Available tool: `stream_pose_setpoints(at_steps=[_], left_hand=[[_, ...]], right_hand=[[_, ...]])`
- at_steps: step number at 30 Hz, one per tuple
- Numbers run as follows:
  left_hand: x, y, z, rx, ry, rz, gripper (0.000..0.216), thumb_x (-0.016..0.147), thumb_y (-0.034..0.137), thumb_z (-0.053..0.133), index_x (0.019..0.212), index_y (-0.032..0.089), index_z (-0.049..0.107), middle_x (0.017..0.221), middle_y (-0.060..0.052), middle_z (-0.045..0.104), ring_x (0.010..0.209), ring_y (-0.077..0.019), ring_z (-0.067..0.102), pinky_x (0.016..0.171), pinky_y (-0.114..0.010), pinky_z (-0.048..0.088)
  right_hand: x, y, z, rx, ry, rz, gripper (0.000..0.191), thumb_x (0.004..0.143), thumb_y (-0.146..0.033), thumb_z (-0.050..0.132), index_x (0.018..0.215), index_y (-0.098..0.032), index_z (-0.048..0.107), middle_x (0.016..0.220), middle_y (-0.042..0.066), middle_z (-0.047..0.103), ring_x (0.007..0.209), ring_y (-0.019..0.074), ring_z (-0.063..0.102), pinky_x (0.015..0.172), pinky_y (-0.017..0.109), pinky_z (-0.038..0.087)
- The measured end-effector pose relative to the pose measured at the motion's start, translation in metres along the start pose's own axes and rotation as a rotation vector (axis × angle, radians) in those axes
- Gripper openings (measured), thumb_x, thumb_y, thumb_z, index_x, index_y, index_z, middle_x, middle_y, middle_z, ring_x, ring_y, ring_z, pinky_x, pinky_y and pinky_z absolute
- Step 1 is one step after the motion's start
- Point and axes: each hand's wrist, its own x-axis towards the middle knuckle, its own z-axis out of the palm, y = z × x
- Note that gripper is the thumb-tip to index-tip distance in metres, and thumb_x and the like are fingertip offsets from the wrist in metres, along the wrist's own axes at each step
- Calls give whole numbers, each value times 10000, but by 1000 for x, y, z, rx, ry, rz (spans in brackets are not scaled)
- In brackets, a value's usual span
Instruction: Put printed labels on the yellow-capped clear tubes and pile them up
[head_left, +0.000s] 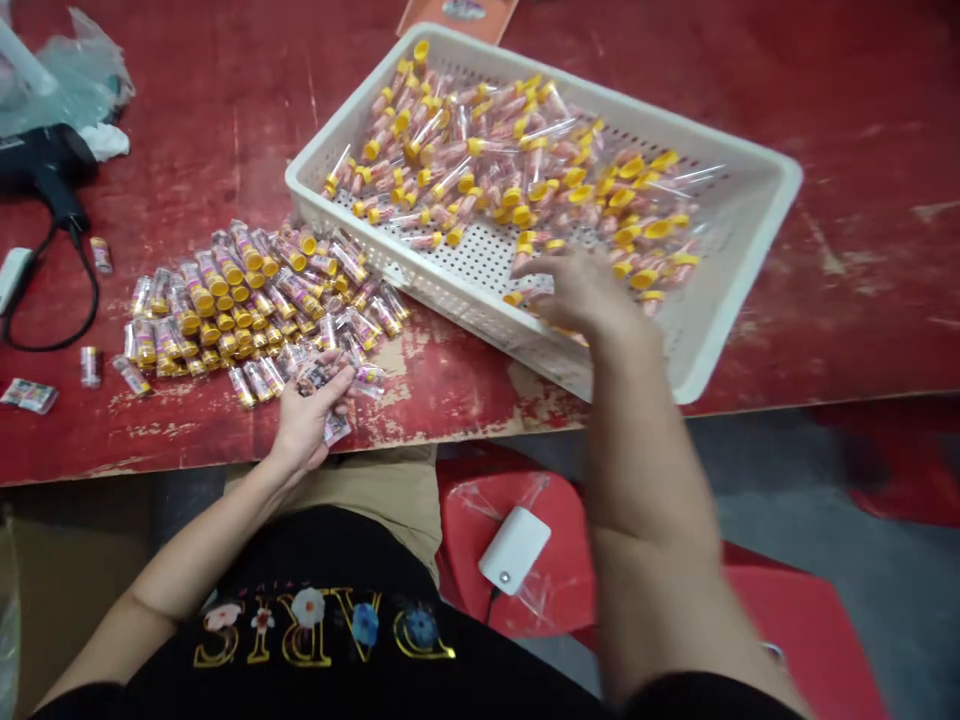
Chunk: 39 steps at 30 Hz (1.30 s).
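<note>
My left hand (311, 405), at the table's front edge, is closed on a small bunch of printed clear plastic sleeves (319, 375). One sleeve hangs below the fingers. My right hand (581, 290), blurred, reaches over the near side of a white perforated plastic basket (465, 305). Its fingers are apart and curved above a yellow-capped tube (516, 298); whether they touch it I cannot tell. Many clear tubes with yellow caps and pinkish contents (450, 180) lie loose in the basket. Left of it, wrapped tubes (225, 290) with printed sleeves are stacked in a pile.
On the left of the worn red table (450, 400) lie a black heat gun (52, 170) with its cord, a plastic bag (82, 75), a few single tubes and a flat packet (28, 395). A white device (515, 550) rests on a red stool (555, 600).
</note>
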Motion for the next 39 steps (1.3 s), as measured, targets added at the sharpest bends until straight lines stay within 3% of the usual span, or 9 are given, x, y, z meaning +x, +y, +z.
stream_pose_setpoints(at_steps=[3, 6, 9, 13, 15, 18, 25, 33, 39], left_hand=[[0, 1, 2, -71, -14, -54, 572, 478, 255, 967, 962, 154, 679, 743, 37, 646, 556, -44, 570, 434, -131, 378], [1, 1, -2, -120, 6, -51, 576, 521, 247, 957, 1027, 168, 692, 775, 44, 655, 517, -23, 534, 426, -134, 385], [1, 3, -7, -143, 57, -56, 585, 544, 217, 948, 1069, 167, 695, 778, 38, 669, 509, -29, 541, 424, -139, 399], [1, 6, -12, -154, 99, -59, 590, 574, 239, 939, 1103, 161, 688, 769, 28, 689, 491, -42, 554, 424, -150, 430], [0, 6, -13, -154, 127, -62, 585, 580, 250, 938, 1099, 155, 684, 774, 19, 700, 486, -51, 563, 430, -162, 453], [-2, 6, -14, -143, 168, -109, 546, 587, 249, 935, 1058, 147, 679, 805, -8, 721, 525, -79, 606, 472, -196, 503], [-6, 5, -19, -123, 187, -202, 511, 610, 262, 926, 1046, 159, 679, 804, -7, 717, 537, -105, 636, 508, -232, 530], [-12, 5, -15, -155, 167, -156, 494, 665, 235, 895, 1106, 176, 679, 866, 9, 718, 616, -90, 650, 583, -223, 560], [-9, 8, -17, -144, 215, -167, 511, 648, 260, 906, 1096, 177, 675, 797, 12, 711, 552, -97, 630, 521, -227, 537]], right_hand=[[38, 48, 15, -31, -247, -108, 251, 627, -53, 826, 566, -206, 636, 571, -55, 425, 677, 127, 387, 911, 385, 387], [44, 61, 27, 64, -241, -271, 284, 612, -150, 881, 552, -228, 615, 510, -68, 363, 655, 129, 396, 882, 335, 389], [22, 33, 17, 212, -106, -318, 270, 691, -338, 868, 643, -255, 615, 541, -47, 434, 678, 153, 485, 848, 334, 420], [-50, -60, 5, 623, 138, -272, 296, 845, -451, 723, 1100, -336, 626, 821, -18, 660, 707, 170, 632, 687, 371, 500], [-93, -107, 14, 896, 92, -284, 275, 862, -385, 710, 1108, -311, 610, 906, -8, 709, 773, 173, 696, 673, 359, 561], [-144, -151, 41, 1059, 48, -186, 249, 885, -294, 686, 1101, -276, 563, 991, 14, 742, 796, 162, 733, 656, 319, 605], [-177, -152, 68, 1065, 130, -58, 284, 871, -285, 709, 1076, -252, 515, 1055, 51, 741, 797, 169, 747, 673, 319, 651], [-189, -153, 70, 961, 309, -304, 321, 804, -180, 755, 1045, -254, 557, 1030, 50, 720, 976, 224, 744, 769, 380, 652], [-194, -149, 66, 970, 293, -287, 332, 800, -189, 755, 1065, -257, 566, 998, 56, 726, 913, 229, 754, 713, 373, 654]])
